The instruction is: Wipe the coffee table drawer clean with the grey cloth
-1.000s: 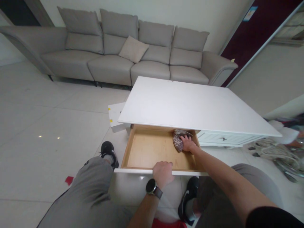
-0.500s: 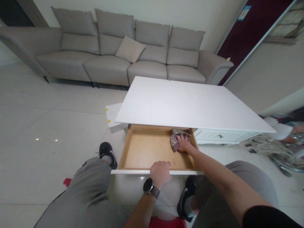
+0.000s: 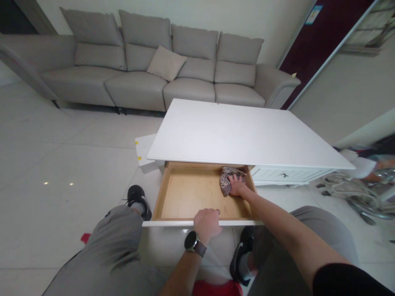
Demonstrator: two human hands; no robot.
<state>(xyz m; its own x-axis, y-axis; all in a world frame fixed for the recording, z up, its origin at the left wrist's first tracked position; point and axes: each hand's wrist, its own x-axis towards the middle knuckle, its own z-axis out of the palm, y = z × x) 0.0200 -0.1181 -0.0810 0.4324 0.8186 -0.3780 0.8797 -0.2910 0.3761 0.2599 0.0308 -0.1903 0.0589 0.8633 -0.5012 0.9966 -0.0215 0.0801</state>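
A white-fronted wooden drawer [image 3: 188,191] is pulled out of a white table. My left hand [image 3: 207,224], with a watch at the wrist, is closed over the top edge of its front panel. Inside, at the back right corner, lies a crumpled brown-and-white patterned cloth [image 3: 225,182]. On top of that cloth rests my right hand [image 3: 237,185], fingers spread and touching it. The palm side is hidden, as is part of the cloth beneath.
The white tabletop [image 3: 247,131] extends beyond the drawer, with a grey sofa [image 3: 185,88] behind. A white box [image 3: 145,148] stands at the table's left. Cables and other items [image 3: 354,191] lie on the floor at right. Below me is a red object [image 3: 217,288].
The view has shifted slightly, moving everything a little to the left in the picture. My hands, the cloth and the drawer keep the same positions relative to each other.
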